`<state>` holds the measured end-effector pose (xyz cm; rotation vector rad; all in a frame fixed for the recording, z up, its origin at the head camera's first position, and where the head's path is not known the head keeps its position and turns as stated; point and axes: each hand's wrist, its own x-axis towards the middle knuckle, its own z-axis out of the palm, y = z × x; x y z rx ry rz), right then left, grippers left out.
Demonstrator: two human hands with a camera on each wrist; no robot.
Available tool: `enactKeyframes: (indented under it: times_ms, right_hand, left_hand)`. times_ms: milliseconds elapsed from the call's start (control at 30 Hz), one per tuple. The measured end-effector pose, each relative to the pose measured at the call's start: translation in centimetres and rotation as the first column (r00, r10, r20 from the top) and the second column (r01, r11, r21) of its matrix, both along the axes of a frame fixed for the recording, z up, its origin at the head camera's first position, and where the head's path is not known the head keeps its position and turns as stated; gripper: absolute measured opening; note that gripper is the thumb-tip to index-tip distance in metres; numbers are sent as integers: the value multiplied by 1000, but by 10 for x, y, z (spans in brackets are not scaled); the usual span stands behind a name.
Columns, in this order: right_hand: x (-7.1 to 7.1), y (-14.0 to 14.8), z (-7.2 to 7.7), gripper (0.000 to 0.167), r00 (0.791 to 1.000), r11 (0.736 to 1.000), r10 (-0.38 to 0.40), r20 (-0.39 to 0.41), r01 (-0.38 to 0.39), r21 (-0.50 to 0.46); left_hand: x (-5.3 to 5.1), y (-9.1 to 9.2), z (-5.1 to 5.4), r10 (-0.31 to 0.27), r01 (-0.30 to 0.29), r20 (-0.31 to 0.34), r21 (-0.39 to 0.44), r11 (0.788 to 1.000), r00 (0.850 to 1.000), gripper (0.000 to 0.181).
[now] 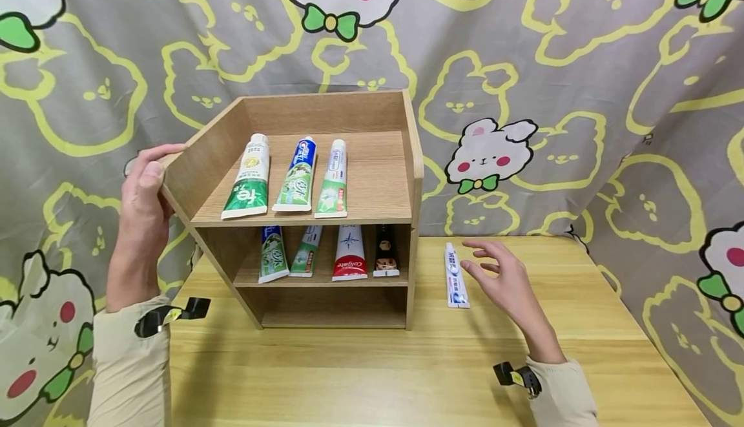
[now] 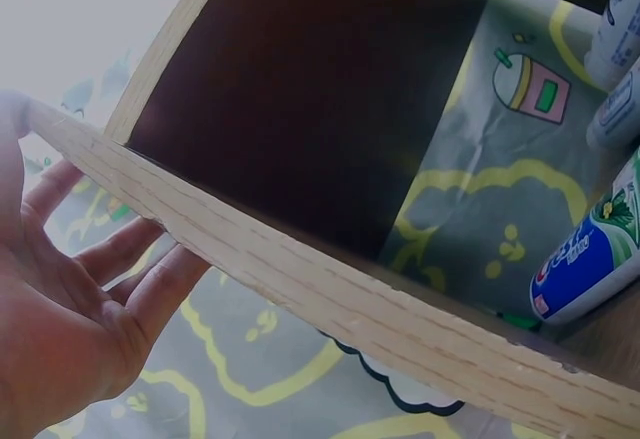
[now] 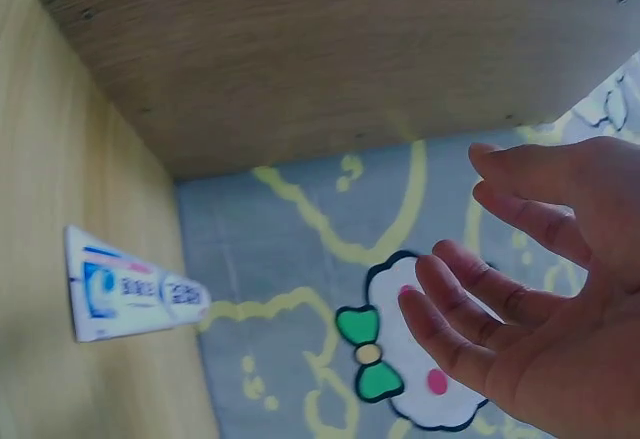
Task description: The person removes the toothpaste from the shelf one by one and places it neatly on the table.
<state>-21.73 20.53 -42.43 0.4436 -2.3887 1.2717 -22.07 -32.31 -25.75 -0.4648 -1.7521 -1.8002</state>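
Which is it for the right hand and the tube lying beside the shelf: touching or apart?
Apart: the right wrist view shows curtain between the right hand and the tube.

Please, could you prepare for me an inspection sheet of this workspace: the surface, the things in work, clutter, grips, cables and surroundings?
Surface: wood-look table, under the shelf and one tube.
Job's things: wooden shelf with three tubes on its top board and four tubes on the board below; white-and-blue tube lying on the table, right of the shelf.
Clutter: nothing seen.
Left grip: bare hand, holding the shelf's left side panel.
Right grip: bare hand, fingers slightly bent, beside the white-and-blue tube, not touching it.
Cables: nothing seen.
Surroundings: grey curtain with cartoon print behind and at both sides.
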Motion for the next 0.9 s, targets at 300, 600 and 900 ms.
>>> enactKeyframes:
  times_ms: [300,600,900]
  right_hand:
    - [19,-6,25,39,998,1000,-1,-67,1,-2]
    - [41,-14,47,44,991,1000,14,-134,-15,-12]
    - [62,-25,69,57,970,993,87,-228,-102,-54]
  left_hand:
    - [-1,0,0,14,-14,-13,-17,1000,1000,43]
    - [0,0,0,38,-37,1,-34,999,999,43]
    - [1,0,0,36,-36,-5,-39,999,999,43]
